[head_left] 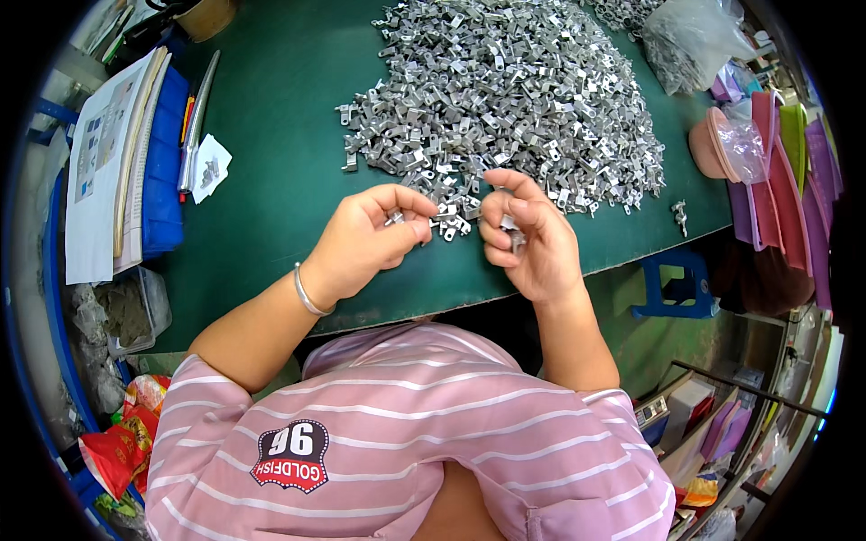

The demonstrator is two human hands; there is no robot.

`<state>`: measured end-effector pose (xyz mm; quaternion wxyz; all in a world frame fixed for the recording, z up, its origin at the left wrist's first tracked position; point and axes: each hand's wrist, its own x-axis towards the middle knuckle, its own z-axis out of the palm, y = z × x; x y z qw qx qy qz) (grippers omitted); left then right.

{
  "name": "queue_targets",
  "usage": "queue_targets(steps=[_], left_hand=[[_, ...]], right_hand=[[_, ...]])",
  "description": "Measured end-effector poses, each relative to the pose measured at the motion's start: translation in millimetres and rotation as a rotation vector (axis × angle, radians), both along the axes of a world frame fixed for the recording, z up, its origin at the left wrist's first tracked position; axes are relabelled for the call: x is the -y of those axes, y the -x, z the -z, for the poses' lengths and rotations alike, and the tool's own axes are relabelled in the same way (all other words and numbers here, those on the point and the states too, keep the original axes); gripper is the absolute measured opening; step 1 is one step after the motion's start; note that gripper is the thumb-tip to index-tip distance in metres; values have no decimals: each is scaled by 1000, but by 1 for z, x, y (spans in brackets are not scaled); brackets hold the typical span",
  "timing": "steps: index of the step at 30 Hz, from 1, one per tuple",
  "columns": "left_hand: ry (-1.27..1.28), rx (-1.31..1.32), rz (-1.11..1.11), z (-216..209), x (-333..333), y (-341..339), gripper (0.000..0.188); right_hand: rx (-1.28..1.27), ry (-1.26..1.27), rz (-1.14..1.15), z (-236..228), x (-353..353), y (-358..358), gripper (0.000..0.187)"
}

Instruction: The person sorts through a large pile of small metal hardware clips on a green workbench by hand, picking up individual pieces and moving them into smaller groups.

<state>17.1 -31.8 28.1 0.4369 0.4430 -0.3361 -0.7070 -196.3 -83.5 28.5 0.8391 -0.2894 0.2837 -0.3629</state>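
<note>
A big heap of small silvery metal brackets (505,99) covers the far middle of the green table. My left hand (361,239), with a bangle on its wrist, is at the heap's near edge, its fingers curled round small metal brackets (394,217) that partly show. To its right, my right hand (541,239) is turned palm inward, fingers bent over a few metal brackets (517,240) in the palm. Several loose brackets (454,219) lie on the table between the two hands. How many pieces each hand holds is hidden by the fingers.
Papers (108,162) lean on a blue bin (167,162) at the left, beside pens and a white slip (210,169). At the right are a pink bowl (713,144), a clear plastic bag (695,45) and one stray bracket (679,218). A blue stool (677,284) stands below the table.
</note>
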Motion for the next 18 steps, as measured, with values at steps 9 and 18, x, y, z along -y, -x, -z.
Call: queue_targets(steps=[9, 18], left_hand=[[638, 551, -74, 1, -9, 24, 23], [995, 829, -236, 4, -4, 15, 18]], right_hand=[[-294, 438, 112, -3, -24, -53, 55], [68, 184, 79, -1, -26, -59, 46]])
